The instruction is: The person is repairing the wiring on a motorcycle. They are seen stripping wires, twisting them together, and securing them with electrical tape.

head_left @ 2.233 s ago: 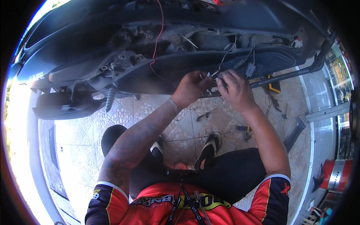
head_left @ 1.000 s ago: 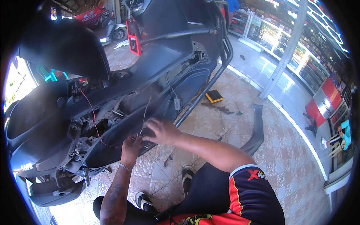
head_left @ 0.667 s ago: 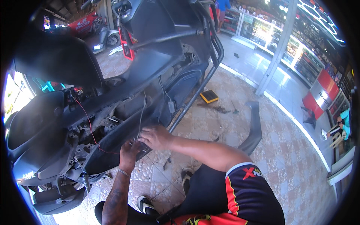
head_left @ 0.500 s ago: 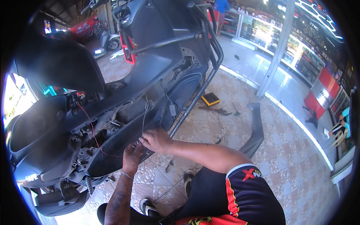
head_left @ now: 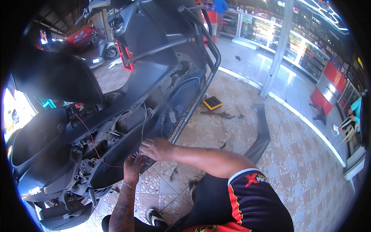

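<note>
Both hands meet at the near edge of the dark scooter (head_left: 150, 77), low over its side panel. Left hand (head_left: 131, 167) on the near side, fingers bent and drawn together; right hand (head_left: 156, 149) just beyond and to the right, fingers curled, tips hidden. A small pale bit shows between the hands; too small to name, and cannot tell which fingers pinch it, if either do.

Red wire (head_left: 93, 141): slack, from the far left by the raised seat (head_left: 58, 75), across the exposed frame, toward the left hand. Its end not visible. Pale grey cable (head_left: 143, 121): hangs from the frame down to the right hand. Grey connector (head_left: 172, 117) farther right, lying against the side panel, apart from the hands.

Handling, my judgement: both leads light and limp, smooth-skinned, perhaps slippery if greasy; thin strands at any bare end would break easily. Best held on the insulation close to the end, without dragging on the slack. Connector likely stiff, somewhat brittle: grip its housing.
</note>
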The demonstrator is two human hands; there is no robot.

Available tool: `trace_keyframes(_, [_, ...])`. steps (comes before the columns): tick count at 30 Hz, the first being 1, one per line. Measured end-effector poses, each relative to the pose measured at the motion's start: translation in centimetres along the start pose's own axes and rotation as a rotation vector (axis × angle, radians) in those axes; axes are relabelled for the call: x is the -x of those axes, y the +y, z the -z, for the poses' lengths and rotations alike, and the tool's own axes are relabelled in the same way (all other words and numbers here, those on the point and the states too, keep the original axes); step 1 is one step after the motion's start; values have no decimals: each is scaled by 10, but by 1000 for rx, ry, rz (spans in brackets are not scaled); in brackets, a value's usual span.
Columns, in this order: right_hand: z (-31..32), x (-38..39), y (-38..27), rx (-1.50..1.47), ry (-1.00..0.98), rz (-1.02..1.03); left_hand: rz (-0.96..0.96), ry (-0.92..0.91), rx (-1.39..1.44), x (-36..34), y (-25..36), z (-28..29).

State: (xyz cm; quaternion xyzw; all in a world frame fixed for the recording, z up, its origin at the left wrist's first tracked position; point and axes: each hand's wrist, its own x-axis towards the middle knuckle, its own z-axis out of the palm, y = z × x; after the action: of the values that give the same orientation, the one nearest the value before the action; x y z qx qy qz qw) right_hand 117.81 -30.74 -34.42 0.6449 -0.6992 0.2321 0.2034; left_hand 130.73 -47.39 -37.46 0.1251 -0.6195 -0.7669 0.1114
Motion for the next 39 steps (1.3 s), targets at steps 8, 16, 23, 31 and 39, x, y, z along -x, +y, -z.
trace_keyframes(8, [-2,-5,-6,-53,65,-310,-33,-14,79,-1,0,-3])
trace_keyframes(16, [-2,12,0,-505,-26,-410,-37,12,67,-1,-1,2])
trace_keyframes(23, [-21,12,6,-369,71,-223,12,53,-20,2,6,-3])
trace_keyframes(31, [-10,4,6,-445,78,-209,-21,70,-116,3,6,-2])
trace_keyframes(39, [-9,-5,0,-577,198,-244,-20,33,31,3,7,-4])
